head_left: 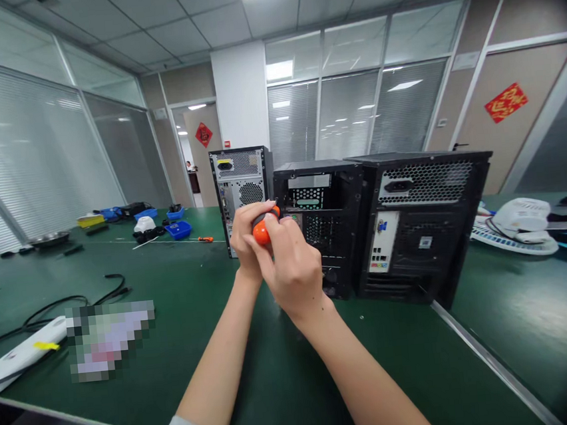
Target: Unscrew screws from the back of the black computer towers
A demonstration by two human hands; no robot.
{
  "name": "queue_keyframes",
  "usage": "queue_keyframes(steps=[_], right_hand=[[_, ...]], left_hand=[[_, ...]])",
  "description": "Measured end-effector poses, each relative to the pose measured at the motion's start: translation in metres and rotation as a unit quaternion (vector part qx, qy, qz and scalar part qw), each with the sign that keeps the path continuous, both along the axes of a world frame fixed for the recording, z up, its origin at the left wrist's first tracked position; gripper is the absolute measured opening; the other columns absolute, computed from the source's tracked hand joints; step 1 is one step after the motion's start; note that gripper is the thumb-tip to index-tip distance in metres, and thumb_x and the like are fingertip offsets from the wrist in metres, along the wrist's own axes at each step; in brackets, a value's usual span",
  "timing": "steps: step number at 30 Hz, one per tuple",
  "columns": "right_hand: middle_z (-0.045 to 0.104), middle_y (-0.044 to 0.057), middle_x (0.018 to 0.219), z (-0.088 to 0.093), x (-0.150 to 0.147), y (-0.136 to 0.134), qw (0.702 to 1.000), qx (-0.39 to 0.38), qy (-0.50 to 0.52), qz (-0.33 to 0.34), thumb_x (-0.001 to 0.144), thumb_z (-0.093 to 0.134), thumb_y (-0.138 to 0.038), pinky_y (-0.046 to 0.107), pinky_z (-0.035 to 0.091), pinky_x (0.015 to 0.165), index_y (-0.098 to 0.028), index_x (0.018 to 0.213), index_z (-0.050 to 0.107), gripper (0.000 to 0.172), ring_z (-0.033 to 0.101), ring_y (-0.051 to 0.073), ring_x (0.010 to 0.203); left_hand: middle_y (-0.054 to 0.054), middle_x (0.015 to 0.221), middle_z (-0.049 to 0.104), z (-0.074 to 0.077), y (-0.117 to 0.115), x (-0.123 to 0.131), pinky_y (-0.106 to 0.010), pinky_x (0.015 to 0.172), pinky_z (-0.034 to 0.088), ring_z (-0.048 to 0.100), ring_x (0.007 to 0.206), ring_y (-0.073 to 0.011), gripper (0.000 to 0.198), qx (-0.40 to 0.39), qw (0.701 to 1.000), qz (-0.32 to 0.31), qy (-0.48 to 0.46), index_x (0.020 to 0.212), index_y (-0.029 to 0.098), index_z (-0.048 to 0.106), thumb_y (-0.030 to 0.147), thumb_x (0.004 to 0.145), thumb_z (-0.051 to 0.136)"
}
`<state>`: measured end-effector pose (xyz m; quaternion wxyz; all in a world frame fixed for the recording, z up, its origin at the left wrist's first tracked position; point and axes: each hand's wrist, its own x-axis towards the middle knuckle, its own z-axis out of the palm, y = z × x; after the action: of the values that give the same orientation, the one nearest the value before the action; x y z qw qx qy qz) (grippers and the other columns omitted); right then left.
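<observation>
An orange and black handle (261,232), perhaps a screwdriver's, is held between my two hands in front of the middle computer case (340,247). My left hand (246,236) is closed round its far side. The fingers of my right hand (292,262) are wrapped on its near end. Whatever extends beyond the handle is hidden by my hands. The middle case shows its back, with an open bay at the top. A taller case (242,170) stands behind on the left, and a black case (420,226) with ports stands on the right.
On the green table (191,355) lie a white power strip (21,354), black cables (46,305) and a blurred-out item at the left. Blue trays (179,230), an orange tool (206,239) and a metal bowl (49,239) sit farther back. A white basket (512,242) is at the right.
</observation>
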<state>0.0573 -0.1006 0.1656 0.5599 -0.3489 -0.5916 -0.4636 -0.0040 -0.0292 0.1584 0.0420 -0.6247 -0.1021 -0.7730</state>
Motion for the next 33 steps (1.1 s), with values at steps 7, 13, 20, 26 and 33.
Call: queue_keyframes(steps=[7,13,20,26,33], right_hand=[[0.06,0.006,0.07,0.003,0.002,-0.003,1.0,-0.013,0.002,-0.005,0.087,0.053,-0.028,0.021,0.044,0.049,-0.006,0.098,0.055,0.025,0.058,0.012,0.06],[0.061,0.005,0.07,0.004,0.002,-0.004,1.0,-0.013,0.006,-0.003,0.087,0.052,-0.028,0.021,0.044,0.049,-0.008,0.097,0.054,0.023,0.056,0.01,0.057],[0.059,0.004,0.069,0.004,0.0,-0.005,0.999,-0.031,0.012,0.009,0.088,0.051,-0.029,0.02,0.043,0.049,-0.008,0.096,0.054,0.022,0.056,0.01,0.059],[0.059,0.005,0.072,0.01,-0.005,-0.021,0.993,-0.115,0.014,-0.018,0.089,0.047,-0.027,0.02,0.042,0.046,-0.009,0.093,0.055,0.02,0.058,0.01,0.059],[0.061,0.002,0.074,0.02,-0.007,-0.048,0.969,-0.197,-0.034,-0.144,0.084,0.042,-0.006,0.023,0.031,0.037,-0.015,0.109,0.057,0.031,0.054,0.009,0.046]], left_hand=[[0.0,0.093,0.061,0.004,-0.004,-0.001,-0.031,0.08,0.049,0.058,0.089,-0.0128,0.018,-0.007,1.0,0.019,0.017,0.095,0.021,0.059,0.013,0.08,0.057],[-0.001,0.093,0.061,0.006,-0.008,-0.002,-0.031,0.08,0.049,0.058,0.088,-0.0134,0.016,0.008,0.999,0.04,0.024,0.095,0.021,0.058,0.015,0.08,0.056],[-0.001,0.089,0.054,0.004,-0.007,-0.001,-0.027,0.075,0.047,0.054,0.083,-0.0111,0.017,0.028,0.993,0.115,-0.001,0.094,0.02,0.059,0.014,0.078,0.06],[0.0,0.086,0.051,-0.002,-0.002,0.001,-0.025,0.071,0.045,0.051,0.077,-0.0093,0.026,0.007,0.99,0.137,-0.027,0.098,0.021,0.06,0.012,0.074,0.065],[0.001,0.089,0.057,-0.002,0.004,-0.001,-0.027,0.071,0.048,0.054,0.08,-0.0116,0.04,0.04,0.991,0.125,-0.035,0.096,0.019,0.055,0.014,0.063,0.076]])
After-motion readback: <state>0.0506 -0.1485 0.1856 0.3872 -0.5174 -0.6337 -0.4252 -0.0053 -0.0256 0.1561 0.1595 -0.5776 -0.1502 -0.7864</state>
